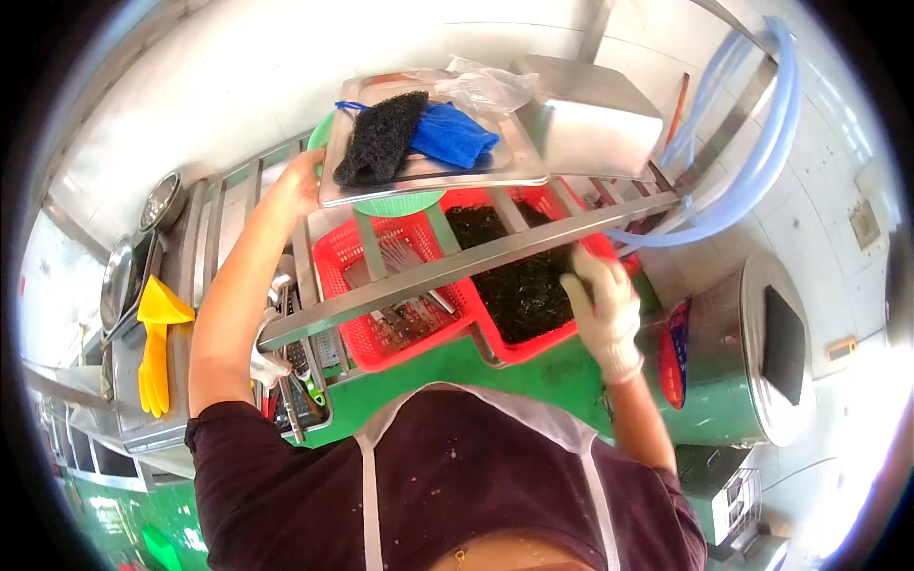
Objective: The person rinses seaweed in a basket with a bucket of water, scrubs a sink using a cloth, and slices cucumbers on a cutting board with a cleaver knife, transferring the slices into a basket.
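My bare left hand [307, 181] is at the left edge of a stainless steel tray [524, 171] on the rack, its fingers partly hidden and apparently gripping that edge. On the tray lie a black mesh scrubber [384, 138], a blue cloth [455, 135] and a clear plastic bag [486, 88]. My right hand [606, 309], in a white knitted glove, grips the right side of a red plastic basket [519, 354] on the shelf below. Its thumb points inward; the fingertips are hard to make out. Dark, wet-looking leafy material [524, 295] fills this basket.
A second red basket [367, 354] holds metal utensils. The rack's steel rail [466, 262] crosses above both baskets. At right stand a big steel drum [719, 352] and a coiled pale-blue hose [776, 143]. Yellow gloves [154, 366] hang at left; a steel box [595, 114] sits behind.
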Demonstrator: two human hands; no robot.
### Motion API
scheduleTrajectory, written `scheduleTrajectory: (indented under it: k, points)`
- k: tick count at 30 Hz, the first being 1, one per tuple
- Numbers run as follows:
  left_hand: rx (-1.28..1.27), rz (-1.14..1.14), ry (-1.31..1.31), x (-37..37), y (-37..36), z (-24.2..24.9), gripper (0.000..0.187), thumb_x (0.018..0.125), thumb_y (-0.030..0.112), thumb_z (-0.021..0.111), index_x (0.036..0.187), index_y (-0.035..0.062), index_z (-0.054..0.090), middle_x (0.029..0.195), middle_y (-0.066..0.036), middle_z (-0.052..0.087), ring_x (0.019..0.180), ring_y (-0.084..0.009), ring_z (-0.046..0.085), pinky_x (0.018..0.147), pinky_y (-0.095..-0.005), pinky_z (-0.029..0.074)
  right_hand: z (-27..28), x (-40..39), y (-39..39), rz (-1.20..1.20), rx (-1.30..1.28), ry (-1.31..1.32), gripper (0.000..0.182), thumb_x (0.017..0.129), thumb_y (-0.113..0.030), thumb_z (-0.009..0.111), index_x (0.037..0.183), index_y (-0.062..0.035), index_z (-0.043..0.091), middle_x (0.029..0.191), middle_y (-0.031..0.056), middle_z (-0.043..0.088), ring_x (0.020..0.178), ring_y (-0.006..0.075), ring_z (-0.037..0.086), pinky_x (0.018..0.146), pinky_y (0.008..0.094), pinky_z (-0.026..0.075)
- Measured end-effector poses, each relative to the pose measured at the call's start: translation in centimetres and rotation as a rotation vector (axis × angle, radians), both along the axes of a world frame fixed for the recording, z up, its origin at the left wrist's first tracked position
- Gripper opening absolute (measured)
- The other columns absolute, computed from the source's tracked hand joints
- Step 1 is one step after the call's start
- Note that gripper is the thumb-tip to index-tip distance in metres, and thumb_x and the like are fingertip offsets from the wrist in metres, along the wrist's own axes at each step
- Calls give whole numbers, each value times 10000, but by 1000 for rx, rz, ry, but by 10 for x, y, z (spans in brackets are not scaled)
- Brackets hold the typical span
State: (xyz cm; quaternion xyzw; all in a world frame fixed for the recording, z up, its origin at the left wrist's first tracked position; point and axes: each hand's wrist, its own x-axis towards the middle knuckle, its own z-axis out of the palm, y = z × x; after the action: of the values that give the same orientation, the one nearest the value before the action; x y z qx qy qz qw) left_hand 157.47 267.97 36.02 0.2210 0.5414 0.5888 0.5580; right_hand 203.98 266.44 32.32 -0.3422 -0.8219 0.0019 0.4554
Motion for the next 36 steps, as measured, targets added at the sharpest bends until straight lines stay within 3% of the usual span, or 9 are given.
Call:
scheduleTrajectory:
  k: [3,4,7,10,14,19,26,28,36]
  points:
    - [19,6,62,2,11,-16,438,956,249,462,1314,-3,460,1215,-200,554,995,-363,645,835,-527,575,75,-39,16,93,329,-224,575,675,-126,770,1228,-111,612,1130,76,619,1059,286,599,969,441,487]
    - [29,1,31,13,10,-13,444,934,231,491,1309,-2,449,1248,-194,500,991,-390,631,835,-533,572,85,-52,24,78,351,-330,584,712,-133,725,1275,-111,570,1213,71,591,1161,291,550,1030,446,436]
    - [1,31,76,31,10,-7,444,909,211,532,1294,6,447,1308,-190,431,1039,-430,601,833,-580,559,75,-82,75,166,370,-438,475,749,-95,670,1220,-118,607,1250,92,584,1094,288,595,947,425,503]
    - [-1,60,153,59,-1,13,460,916,216,536,1323,24,437,1326,-213,417,1095,-456,570,849,-617,544,72,-93,103,132,169,-561,412,767,-75,621,1176,-126,621,1088,73,626,986,236,635,756,377,564]
    - [-20,104,120,77,-9,21,469,953,226,497,1383,57,416,1399,-240,384,1212,-487,492,900,-630,520,67,-96,113,111,674,-483,341,732,-87,621,1068,-127,660,713,1,545,668,182,622,436,307,491]
    - [-18,98,52,79,-20,18,432,993,240,432,1385,58,437,1424,-225,408,1263,-451,468,924,-641,501,80,-89,110,141,801,-412,340,669,-90,648,1007,-114,681,702,5,520,624,170,585,444,292,469]
    - [42,173,-11,82,-23,23,405,910,153,495,1291,22,455,1332,-201,449,1177,-446,520,930,-612,517,106,-81,117,74,962,-263,356,669,-160,751,1018,-139,679,792,3,607,629,170,615,450,300,469]
    - [97,122,-42,74,-20,20,503,819,54,540,1300,-7,406,1318,-202,412,1156,-443,519,901,-626,527,116,-72,116,-24,964,-326,340,685,-147,734,1021,-146,684,772,-5,609,616,167,615,456,312,478]
    - [107,173,-29,86,-17,14,569,799,76,582,1334,32,395,1375,-161,373,1166,-472,491,889,-637,524,132,-10,180,-247,835,-530,357,755,-61,609,1083,-197,647,768,-7,613,710,201,656,492,359,508]
